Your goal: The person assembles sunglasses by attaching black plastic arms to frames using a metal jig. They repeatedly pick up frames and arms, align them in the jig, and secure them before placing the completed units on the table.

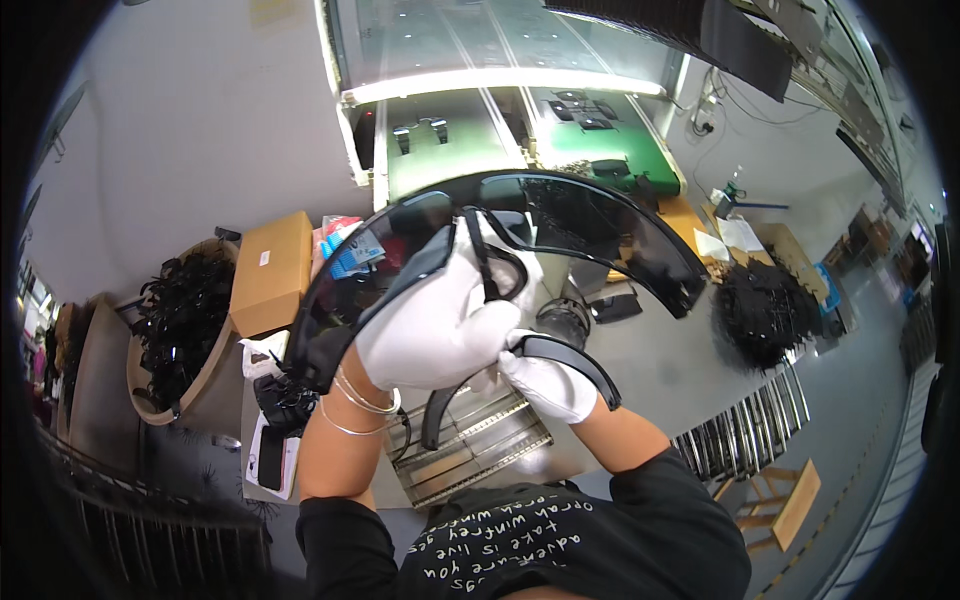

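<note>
Left glove and right glove were plain white. Visor: smoky black, see-through. Strip was solid black. Shirt: black, white lettering. Bangles showed silver; belt green; carton brown; stool yellowish; wall pale grey.

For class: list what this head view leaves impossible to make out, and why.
Head view:
- Grip of the white-gloved right hand: partly hidden by the curved black strip.
- Number of tangled black parts in the tan oval tub: overlapping, too small.
- Far end of the green-bedded machine: cut off by the top edge.
</note>
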### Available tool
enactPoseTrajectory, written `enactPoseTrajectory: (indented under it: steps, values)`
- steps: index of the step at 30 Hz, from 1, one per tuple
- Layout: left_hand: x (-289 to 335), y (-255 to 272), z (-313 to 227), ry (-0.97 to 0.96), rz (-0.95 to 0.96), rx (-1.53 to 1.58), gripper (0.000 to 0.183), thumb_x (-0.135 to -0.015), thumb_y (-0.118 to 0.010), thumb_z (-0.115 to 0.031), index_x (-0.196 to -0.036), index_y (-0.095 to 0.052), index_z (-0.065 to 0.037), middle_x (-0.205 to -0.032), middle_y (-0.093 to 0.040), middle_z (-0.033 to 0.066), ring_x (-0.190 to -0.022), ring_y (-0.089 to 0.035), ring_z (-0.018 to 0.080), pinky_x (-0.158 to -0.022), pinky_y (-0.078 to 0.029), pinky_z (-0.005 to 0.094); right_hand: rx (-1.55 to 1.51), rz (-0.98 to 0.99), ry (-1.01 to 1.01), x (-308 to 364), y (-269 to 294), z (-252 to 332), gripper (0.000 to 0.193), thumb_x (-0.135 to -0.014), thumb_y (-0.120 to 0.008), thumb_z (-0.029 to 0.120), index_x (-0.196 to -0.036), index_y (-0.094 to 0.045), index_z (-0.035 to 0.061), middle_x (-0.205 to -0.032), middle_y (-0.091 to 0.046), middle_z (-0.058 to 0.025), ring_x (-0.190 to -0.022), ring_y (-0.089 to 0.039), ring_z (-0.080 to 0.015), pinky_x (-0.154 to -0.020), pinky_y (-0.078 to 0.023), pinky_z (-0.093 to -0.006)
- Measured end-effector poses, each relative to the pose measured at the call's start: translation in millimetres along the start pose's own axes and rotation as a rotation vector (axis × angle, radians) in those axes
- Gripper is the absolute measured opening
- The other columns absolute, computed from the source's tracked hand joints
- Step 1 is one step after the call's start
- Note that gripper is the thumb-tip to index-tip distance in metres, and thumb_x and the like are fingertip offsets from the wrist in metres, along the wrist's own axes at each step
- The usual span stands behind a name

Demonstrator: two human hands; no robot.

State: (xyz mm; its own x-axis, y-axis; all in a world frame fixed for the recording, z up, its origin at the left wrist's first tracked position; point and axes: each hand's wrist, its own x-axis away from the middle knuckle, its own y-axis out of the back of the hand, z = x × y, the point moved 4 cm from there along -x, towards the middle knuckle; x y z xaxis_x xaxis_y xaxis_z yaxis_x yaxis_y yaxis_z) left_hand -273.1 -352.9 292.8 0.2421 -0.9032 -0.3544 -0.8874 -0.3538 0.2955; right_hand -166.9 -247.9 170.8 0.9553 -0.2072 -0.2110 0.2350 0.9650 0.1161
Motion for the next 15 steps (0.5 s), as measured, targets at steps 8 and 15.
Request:
enactPoseTrajectory:
  steps: [8,15]
  values:
    - [-3,-1,4,-0.065,0.02,0.047,0.03,-0.098,-0.059,-0.008,-0.122,-0.047,0.005,-0.096,-0.055,0.0023,-0.086,-0.049,0.0101,-0.082,-0.048,0.0269,0.033,0.028,-0.085,4,3,7,0.053,-0.11,-0.05,0.046,-0.091,-0.068,0.0002,-0.084,-0.068,-0.0082,-0.085,-0.065,-0.02,-0.083,-0.051,-0.0357]
    - [-7,-1,3,-0.099,-0.013,-0.135,0.019,-0.096,-0.06,-0.012,-0.106,-0.054,0.002,-0.087,-0.057,0.0051,-0.075,-0.052,0.0134,-0.074,-0.048,0.0309,0.019,0.018,-0.04,5,4,-23,0.05,-0.111,-0.051,0.045,-0.094,-0.066,0.0013,-0.086,-0.065,-0.0063,-0.084,-0.061,-0.0197,-0.082,-0.05,-0.0352]
